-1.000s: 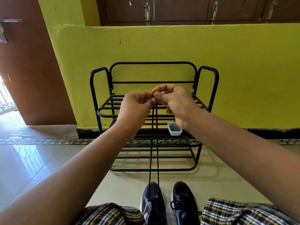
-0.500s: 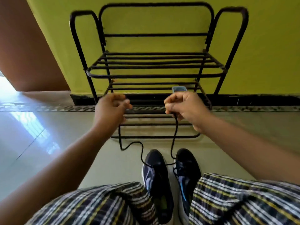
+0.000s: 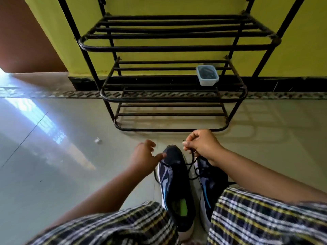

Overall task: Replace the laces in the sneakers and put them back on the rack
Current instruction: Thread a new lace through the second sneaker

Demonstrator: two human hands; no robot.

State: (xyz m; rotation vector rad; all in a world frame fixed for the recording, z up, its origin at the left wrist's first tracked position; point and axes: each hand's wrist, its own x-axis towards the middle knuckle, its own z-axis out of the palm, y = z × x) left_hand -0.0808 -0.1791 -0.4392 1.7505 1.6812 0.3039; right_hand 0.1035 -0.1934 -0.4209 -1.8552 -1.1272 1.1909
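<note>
Right hand (image 3: 203, 147) curled tight, pinching thin black lace (image 3: 192, 162) above the shoe toes. Left hand (image 3: 144, 156) loose, fingers spread, one fingertip touching the toe of the left dark blue sneaker (image 3: 174, 184). Right dark blue sneaker (image 3: 210, 184) just beside it, both on the shiny floor tiles (image 3: 70, 174). Lacing looks barely begun. Black metal rack (image 3: 173, 48) ahead, no shoes on it, just a small plastic tub (image 3: 207, 75) near the middle shelf's right edge.

Two dark navy sneakers with blue side stripes and white soles (image 3: 174, 181), side by side on the floor, toes toward the rack. Thin black lace (image 3: 192, 167) trailing loose between them. Black metal three-tier rack (image 3: 169, 48) upright just beyond, against the yellow wall.
</note>
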